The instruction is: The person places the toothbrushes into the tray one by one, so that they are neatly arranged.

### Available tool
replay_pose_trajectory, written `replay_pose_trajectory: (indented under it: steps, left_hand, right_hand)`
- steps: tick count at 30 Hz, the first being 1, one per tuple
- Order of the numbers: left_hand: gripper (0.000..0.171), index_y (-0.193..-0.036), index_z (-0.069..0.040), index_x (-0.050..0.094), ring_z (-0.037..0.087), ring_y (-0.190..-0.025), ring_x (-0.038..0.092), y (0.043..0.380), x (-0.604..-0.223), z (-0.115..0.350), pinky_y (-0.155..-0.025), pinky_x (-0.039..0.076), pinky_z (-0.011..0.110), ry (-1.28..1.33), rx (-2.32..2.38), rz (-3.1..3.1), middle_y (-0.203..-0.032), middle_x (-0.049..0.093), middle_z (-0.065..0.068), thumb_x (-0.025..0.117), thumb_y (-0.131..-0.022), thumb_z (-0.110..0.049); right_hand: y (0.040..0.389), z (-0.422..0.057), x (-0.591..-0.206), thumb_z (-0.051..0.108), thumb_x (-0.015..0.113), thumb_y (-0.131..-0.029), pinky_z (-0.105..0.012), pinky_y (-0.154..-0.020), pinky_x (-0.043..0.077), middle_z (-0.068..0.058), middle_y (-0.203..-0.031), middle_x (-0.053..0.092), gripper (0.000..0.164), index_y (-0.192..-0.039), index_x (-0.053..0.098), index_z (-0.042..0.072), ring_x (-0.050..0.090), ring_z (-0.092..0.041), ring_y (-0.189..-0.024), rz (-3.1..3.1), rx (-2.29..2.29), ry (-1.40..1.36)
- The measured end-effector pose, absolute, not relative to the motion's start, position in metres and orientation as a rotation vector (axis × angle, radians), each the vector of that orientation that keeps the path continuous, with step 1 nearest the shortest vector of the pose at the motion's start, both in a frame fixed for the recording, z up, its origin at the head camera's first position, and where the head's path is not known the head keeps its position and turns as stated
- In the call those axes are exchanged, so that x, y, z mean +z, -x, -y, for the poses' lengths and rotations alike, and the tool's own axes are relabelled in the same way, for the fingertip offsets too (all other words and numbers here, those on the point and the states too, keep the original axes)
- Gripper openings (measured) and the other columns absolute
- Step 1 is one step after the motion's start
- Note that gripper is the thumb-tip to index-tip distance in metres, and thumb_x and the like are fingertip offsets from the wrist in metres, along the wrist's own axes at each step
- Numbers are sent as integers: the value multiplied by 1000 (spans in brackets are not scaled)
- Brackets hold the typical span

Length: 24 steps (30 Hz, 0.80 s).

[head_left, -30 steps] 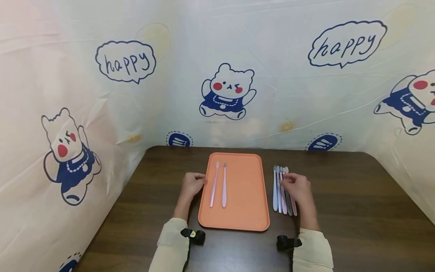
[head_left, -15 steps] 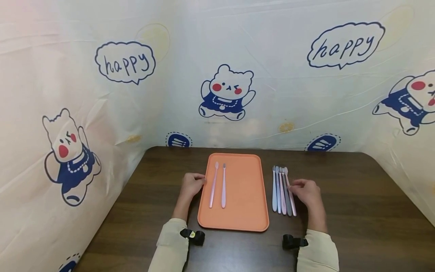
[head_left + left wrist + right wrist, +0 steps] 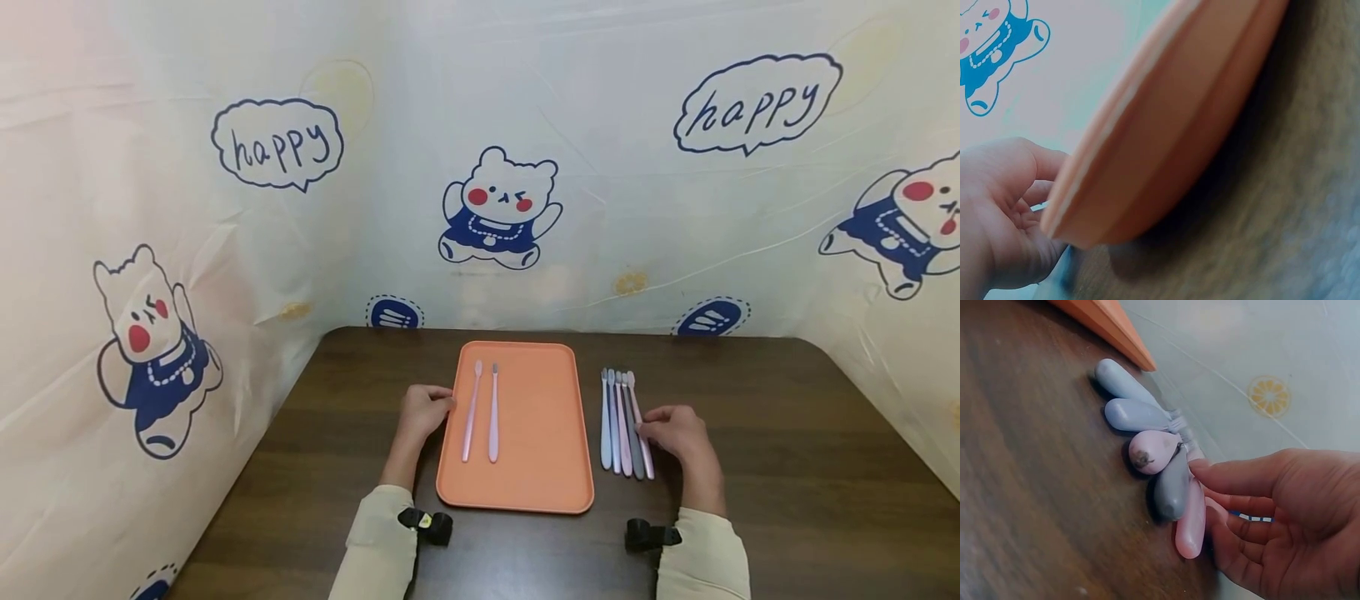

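My left hand (image 3: 423, 412) holds the left rim of an orange tray (image 3: 540, 442); in the left wrist view its thumb and fingers lie about the tray's edge. On the tray are a pink toothbrush (image 3: 470, 421) and a lilac toothbrush (image 3: 493, 425), side by side and apart. Right of the tray, several toothbrushes lie close together on the table: light blue (image 3: 606, 442), lavender-blue (image 3: 615, 442), pink (image 3: 624, 442), grey (image 3: 636, 450) and, rightmost, another pink toothbrush (image 3: 1191, 525). My right hand (image 3: 678, 433) pinches that rightmost one between thumb and fingers.
The brown wooden table (image 3: 787, 467) ends at a pale printed curtain (image 3: 585, 208) behind and at both sides. Black wrist cameras sit on the left (image 3: 435, 527) and right (image 3: 645, 535) sleeves.
My right hand has moved right and slightly toward me, from over the toothbrush row to the rightmost pink toothbrush. My left hand stays at the tray's rim.
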<state>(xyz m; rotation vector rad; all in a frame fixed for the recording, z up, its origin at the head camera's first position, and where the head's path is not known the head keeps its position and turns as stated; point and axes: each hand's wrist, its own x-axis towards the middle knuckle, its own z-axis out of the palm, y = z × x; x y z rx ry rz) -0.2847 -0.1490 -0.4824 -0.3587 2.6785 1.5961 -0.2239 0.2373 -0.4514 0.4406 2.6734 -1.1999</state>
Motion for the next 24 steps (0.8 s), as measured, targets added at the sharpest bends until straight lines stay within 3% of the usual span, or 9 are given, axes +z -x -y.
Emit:
replay_pose_trajectory:
  steps: [14,24]
  left_hand:
    - [21,-101,-4,76,23,-90,66,285,-482,149,-73,56,32,354,1590,-2684,-105,73,16,66,-87,-16]
    - [22,-101,-5,77,23,-90,66,285,-483,149,-75,57,34,358,1579,-2690,-106,73,15,67,-87,-18]
  right_hand:
    - [226,-234,-455,12,67,-89,-25,-65,55,-18,-95,65,32,-113,64,-8,62,-15,-73,-2605,-1292,-531]
    - [227,-230,-455,23,63,-89,-28,-59,48,-13,-84,66,31,-102,69,-5,60,-20,-73,-2677,-1146,-563]
